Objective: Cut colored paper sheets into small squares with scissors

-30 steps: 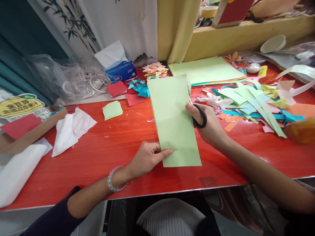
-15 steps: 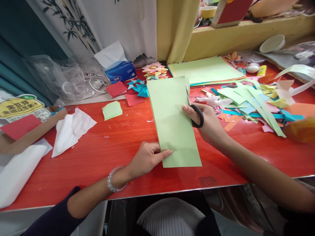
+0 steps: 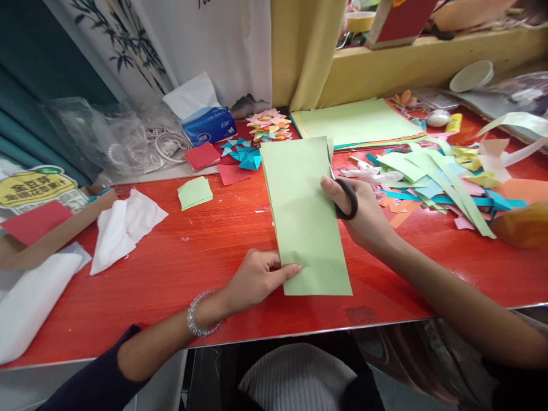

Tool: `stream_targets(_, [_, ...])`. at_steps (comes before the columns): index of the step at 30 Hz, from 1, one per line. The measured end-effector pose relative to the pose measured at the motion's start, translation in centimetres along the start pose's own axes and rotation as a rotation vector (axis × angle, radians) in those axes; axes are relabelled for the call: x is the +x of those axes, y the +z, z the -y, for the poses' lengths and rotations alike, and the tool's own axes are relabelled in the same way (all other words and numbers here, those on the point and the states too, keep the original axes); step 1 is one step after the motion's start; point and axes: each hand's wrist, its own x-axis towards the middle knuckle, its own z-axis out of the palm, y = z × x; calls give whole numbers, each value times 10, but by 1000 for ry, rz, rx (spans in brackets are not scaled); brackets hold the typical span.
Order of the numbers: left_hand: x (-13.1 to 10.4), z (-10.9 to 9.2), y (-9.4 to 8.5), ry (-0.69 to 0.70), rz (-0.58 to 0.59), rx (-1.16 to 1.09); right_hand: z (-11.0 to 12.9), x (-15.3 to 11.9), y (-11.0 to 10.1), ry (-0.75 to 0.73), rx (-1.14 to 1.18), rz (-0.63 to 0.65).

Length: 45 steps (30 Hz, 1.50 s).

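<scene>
A long sheet of light green paper (image 3: 306, 211), seemingly more than one layer, is held over the red table. My left hand (image 3: 261, 278) pinches its lower left edge, thumb on top and fingers beneath. At the sheet's right edge, my right hand (image 3: 363, 208) is closed round the black handles of a pair of scissors (image 3: 351, 200). The metal blades lie along the upper right edge of the paper, where a narrow sliver stands off at the top. Part of the blades is hidden by the paper.
Coloured paper strips and scraps (image 3: 440, 177) lie to the right. Behind are a stack of coloured sheets (image 3: 363, 123), folded paper stars (image 3: 242, 153) and a blue tissue pack (image 3: 209, 123). Small green squares (image 3: 194, 192), crumpled tissue (image 3: 126, 222) and a cardboard box (image 3: 64, 228) are to the left.
The green paper has shifted slightly right and down in view, and my right hand with the scissors has moved slightly right too. Both hands keep their hold.
</scene>
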Motion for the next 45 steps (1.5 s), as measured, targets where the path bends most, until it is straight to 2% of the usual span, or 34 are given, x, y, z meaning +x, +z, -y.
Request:
stream_targets(4, [1, 2, 0, 6, -7, -1, -3, 0, 1, -10, 40, 12])
stream_targets(12, [0, 3, 1, 17, 13, 67, 4, -1, 0, -6, -7, -6])
stream_targets(19, [3, 4, -1, -13, 28, -73, 0, 1, 0, -68, -36, -53])
stream_targets(24, [11, 4, -13, -61, -21, -141, -6, 12, -8, -93, -112, -66])
stream_targets(27, [17, 7, -24, -28, -104, -149, -16, 28, -22, -71, -264, -123])
stream_targets(29, [22, 10, -31, 11, -171, -159, -24, 39, -33, -31, -422, -185])
stream_targets(31, [26, 14, -38, 47, -216, -201, -31, 46, -43, -2, -595, -193])
stream_targets(36, [32, 16, -44, 76, -221, -312, -39, 49, -54, -14, -1020, -100])
stream_targets(39, [32, 15, -43, 76, -219, -329, -39, 47, -55, 31, -1201, 2])
stream_targets(42, [31, 14, -43, 74, -219, -340, -37, 45, -56, 6, -1333, 112])
stream_targets(45, [31, 15, -43, 66, -227, -333, -30, 40, -52, -62, -1426, 89])
